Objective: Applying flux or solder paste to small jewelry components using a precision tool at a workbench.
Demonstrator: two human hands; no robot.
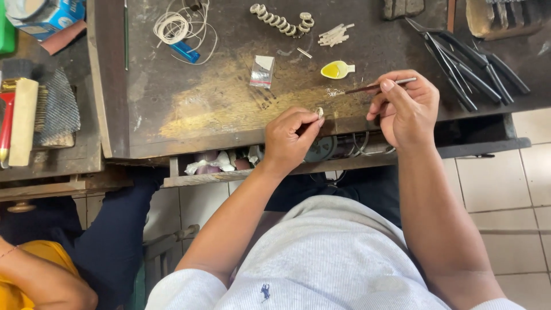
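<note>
Left hand (290, 140): fingers pinched shut on a small pale ring (319, 112), held at the fingertips just above the front edge of the workbench (189, 109)
Right hand (404, 109): thumb and forefinger closed on a thin brush (376, 86), held like a pen; its dark tip points left, close to the ring but apart from it
Yellow dish (337, 69): a small spoon-shaped dish of yellow liquid on the bench, just beyond the brush tip
Bench top: a row of pale rings (279, 19) at the far edge; white sticks (334, 35) beside them; coiled white cord (174, 26) to the left; dark pliers (465, 64) to the right
Drawer (229, 166): open under the bench, below the left hand; crumpled scraps inside
Far left: a person's arm in a yellow sleeve (34, 270)
</note>
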